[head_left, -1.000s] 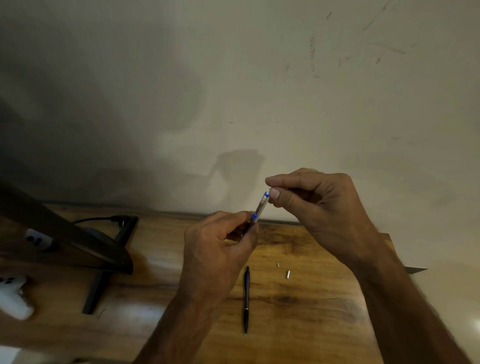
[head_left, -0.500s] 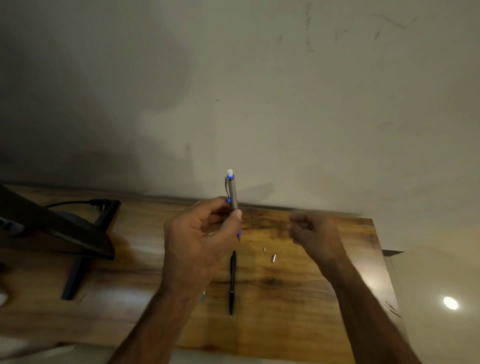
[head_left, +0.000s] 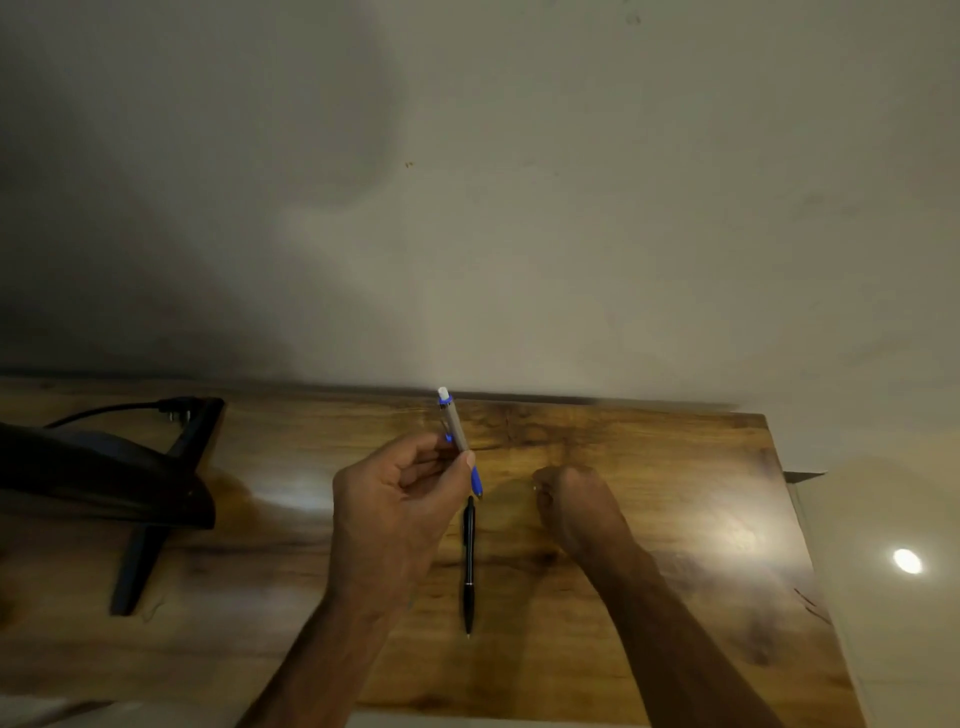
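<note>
Item in hand: grey-barrelled click pen with blue trim, a white push-button and a blue nose cone. It is held off the bench, just beyond the far end of the black pen.
Long axis: near upright in view, leaning a little. Button end points up and away, toward the wall. The blue nose points down, almost at the black pen's far end but apart from it.

Left hand: fingers curled around the lower barrel and pinching it against the thumb tip. This hand sits left of the black pen.
Right hand: right of the black pen, lowered to the bench surface. Its fingers are curled under with the knuckles up. Cannot tell whether they pinch anything, as the fingertips are hidden and blurred.

Black pen: slim, glossy, lying flat. Its long axis runs from near to far, with the tip toward the near edge.

Bench: varnished wood with dark grain and glare patches either side of the black pen. The far edge meets the wall and the right edge drops to a pale floor. There is open surface right of the black pen, past the right hand.

Well left of the black pen: dark monitor stand with a flat foot, and a black cable behind it.
</note>
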